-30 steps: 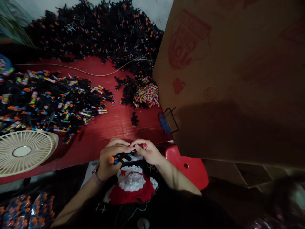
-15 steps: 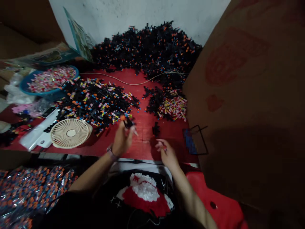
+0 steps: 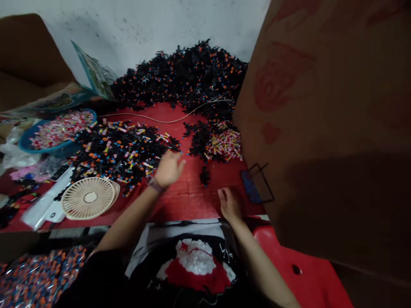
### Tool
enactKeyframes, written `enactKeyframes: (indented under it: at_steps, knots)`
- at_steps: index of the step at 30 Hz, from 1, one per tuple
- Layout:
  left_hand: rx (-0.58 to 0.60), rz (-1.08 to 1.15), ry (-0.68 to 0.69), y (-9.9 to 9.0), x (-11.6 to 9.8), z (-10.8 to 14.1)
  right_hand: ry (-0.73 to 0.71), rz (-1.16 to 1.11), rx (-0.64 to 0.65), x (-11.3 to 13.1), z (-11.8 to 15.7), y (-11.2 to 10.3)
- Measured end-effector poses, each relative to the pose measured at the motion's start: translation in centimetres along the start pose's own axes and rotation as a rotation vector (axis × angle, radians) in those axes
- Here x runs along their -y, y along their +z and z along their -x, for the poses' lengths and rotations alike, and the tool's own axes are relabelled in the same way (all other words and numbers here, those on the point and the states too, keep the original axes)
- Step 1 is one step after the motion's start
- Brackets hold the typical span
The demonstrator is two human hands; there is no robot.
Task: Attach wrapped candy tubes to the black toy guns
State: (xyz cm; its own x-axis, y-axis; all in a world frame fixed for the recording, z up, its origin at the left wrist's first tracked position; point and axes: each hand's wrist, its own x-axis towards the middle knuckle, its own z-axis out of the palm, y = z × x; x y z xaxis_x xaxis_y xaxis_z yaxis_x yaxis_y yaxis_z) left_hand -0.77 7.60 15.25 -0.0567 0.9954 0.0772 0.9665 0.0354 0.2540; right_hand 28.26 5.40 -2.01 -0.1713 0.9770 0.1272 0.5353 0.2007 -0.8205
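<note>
My left hand [image 3: 169,167] reaches over the near right edge of a heap of small black plastic pieces with orange and blue tips [image 3: 118,147]. Its thumb stands apart, the other fingers are largely hidden behind the hand, and no piece shows in it. My right hand [image 3: 230,204] hovers low above the red tabletop [image 3: 184,201], thumb and fingers apart, with nothing visible between them. Just beyond it lies a single black piece [image 3: 204,176]. Farther back, a small pile of pink and yellow tubes [image 3: 224,143] lies against more black pieces [image 3: 198,143].
A large black heap [image 3: 183,77] rests against the wall. At left are a blue basin [image 3: 58,149] of pink pieces and a cream round fan [image 3: 90,197]. A cardboard box [image 3: 321,128] walls off the right side, and a white cord [image 3: 154,119] crosses the table.
My left hand has moved up and forward to the heap; the black piece with an orange end is no longer visible in it. My right hand's fingers have spread. The view has shifted.
</note>
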Motion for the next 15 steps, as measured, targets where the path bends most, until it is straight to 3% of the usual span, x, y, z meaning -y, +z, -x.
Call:
enactKeyframes:
  at_steps: [3, 6, 8, 11, 15]
  knots:
    - [0.180, 0.065, 0.062, 7.0, -5.6, 1.3, 0.055, -0.106, -0.026, 0.0, -0.4, -0.6]
    - [0.213, 0.083, 0.021, 10.4, -8.3, 1.9, 0.129, -0.286, -0.040, -0.2, -0.7, -1.2]
    - [0.222, 0.099, -0.013, 11.1, -8.3, 2.1, 0.165, -0.372, -0.051, -0.4, -0.9, -1.6]
    - [0.213, 0.174, -0.033, 11.4, -6.6, 2.7, 0.153, -0.352, -0.072, -0.3, -1.3, -2.1]
    - [0.097, 0.678, -0.127, 12.0, -4.0, 4.9, 0.108, -0.342, -0.024, 1.1, -1.0, -2.1]
